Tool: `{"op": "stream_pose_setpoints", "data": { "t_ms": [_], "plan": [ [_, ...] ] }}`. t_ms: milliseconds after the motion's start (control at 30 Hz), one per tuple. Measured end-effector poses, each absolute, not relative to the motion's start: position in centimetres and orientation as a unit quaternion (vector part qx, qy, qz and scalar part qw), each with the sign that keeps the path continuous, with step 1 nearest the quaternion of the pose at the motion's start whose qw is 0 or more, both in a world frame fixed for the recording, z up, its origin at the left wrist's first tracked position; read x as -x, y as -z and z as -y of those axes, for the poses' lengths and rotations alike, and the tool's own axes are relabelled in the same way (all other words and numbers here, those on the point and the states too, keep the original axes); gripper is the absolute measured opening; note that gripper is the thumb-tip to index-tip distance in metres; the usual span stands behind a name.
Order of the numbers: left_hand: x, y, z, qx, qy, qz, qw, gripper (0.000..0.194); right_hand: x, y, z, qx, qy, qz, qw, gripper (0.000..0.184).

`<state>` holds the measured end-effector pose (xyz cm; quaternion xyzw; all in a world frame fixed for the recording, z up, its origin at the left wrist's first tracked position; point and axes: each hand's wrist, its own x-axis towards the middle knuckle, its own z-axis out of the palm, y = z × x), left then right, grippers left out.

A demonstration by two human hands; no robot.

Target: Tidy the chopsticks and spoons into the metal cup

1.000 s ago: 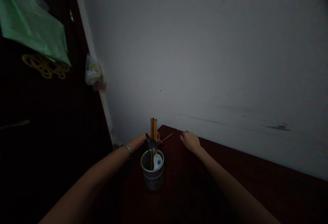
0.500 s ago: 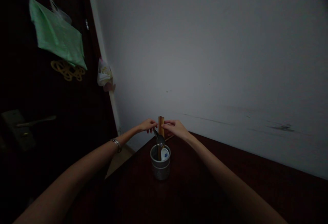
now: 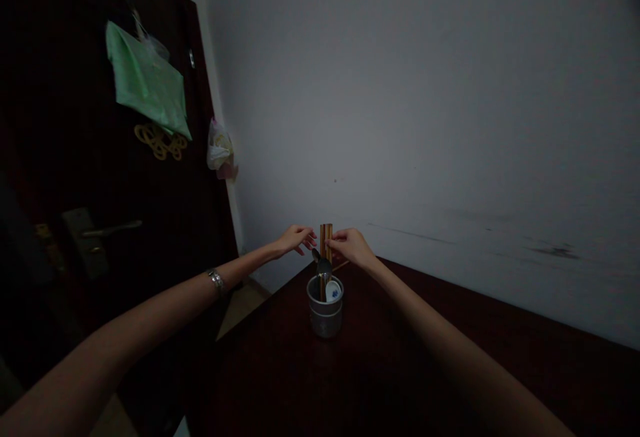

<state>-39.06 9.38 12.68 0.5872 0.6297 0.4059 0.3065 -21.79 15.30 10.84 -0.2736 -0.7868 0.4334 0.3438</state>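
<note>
A grey metal cutlery holder (image 3: 326, 324) stands upright on the dark table. Wooden chopsticks (image 3: 326, 232) rise from it, along with dark metal spoons (image 3: 325, 268) and a white spoon (image 3: 333, 290) with a blue mark. My right hand (image 3: 353, 247) comes from the right, thumb and fingers pinched on the chopsticks near their upper part. To the left of them, my left hand (image 3: 296, 240) hovers with its fingers apart, close to the chopsticks and a spoon tip, holding nothing. One thin stick (image 3: 341, 266) shows behind the holder, partly hidden.
The reddish-brown table (image 3: 280, 370) reaches a pale wall (image 3: 425, 124) at the back. On the left is a dark door with a handle (image 3: 113, 229), a hanging green cloth (image 3: 150, 84) and a yellow looped ornament (image 3: 160, 142). A plastic bag (image 3: 220, 147) hangs beside the door frame.
My view has turned slightly left, so everything sits further right. My left hand has drawn away from the spoon and its fingers have spread. The right hand stays at the chopsticks.
</note>
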Motion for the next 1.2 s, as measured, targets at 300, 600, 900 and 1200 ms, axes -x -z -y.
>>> {"op": "stream_pose_setpoints", "data": {
  "t_ms": [300, 600, 900, 1200],
  "plan": [
    [39.0, -13.9, -9.7, -0.571, -0.493, -0.621, 0.213, 0.026, 20.1, -15.7, -14.8, 0.257, -0.377, 0.773, 0.44, 0.016],
    [37.2, -20.1, -10.8, -0.531, -0.695, -0.485, 0.02, 0.019, 16.7, -22.1, -13.4, 0.23, -0.33, 0.738, 0.541, 0.02],
    [27.2, -22.7, -8.4, -0.758, -0.544, -0.347, 0.089, 0.029, 12.1, -25.2, -12.4, 0.216, -0.313, 0.712, 0.591, 0.02],
    [23.6, -20.7, -9.3, -0.71, -0.521, -0.375, 0.289, 0.018, 8.7, -24.3, -13.1, 0.252, -0.334, 0.699, 0.58, 0.018]
  ]
}}
